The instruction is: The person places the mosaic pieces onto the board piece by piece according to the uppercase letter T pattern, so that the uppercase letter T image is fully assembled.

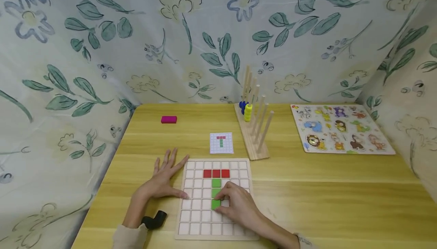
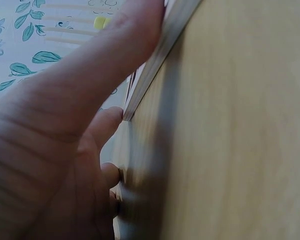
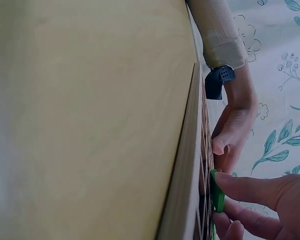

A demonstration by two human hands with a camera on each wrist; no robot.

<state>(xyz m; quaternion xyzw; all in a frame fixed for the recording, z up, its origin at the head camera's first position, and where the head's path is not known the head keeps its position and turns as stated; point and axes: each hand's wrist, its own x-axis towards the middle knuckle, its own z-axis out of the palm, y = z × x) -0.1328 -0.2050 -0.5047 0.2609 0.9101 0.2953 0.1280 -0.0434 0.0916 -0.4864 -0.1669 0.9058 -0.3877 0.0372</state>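
Note:
A white gridded board (image 1: 205,237) with a pale wooden frame lies on the table. Red square tiles (image 1: 207,173) form a row on it, and green square tiles (image 1: 216,182) run down from the middle one. My right hand (image 1: 240,205) pinches the lowest green tile (image 3: 217,192) between thumb and fingers, low over the grid. Spread along the board's left side, my left hand (image 1: 162,180) touches its edge with thumb and index finger; the other fingers rest on the table.
Behind the board lies a pattern card (image 1: 228,148) with a red and green T. A wooden peg stand (image 1: 256,154) holds blue and yellow beads. An animal puzzle board (image 1: 331,127) lies at right, a magenta block (image 1: 168,119) at back left. Floral cloth (image 1: 191,78) hangs behind the table.

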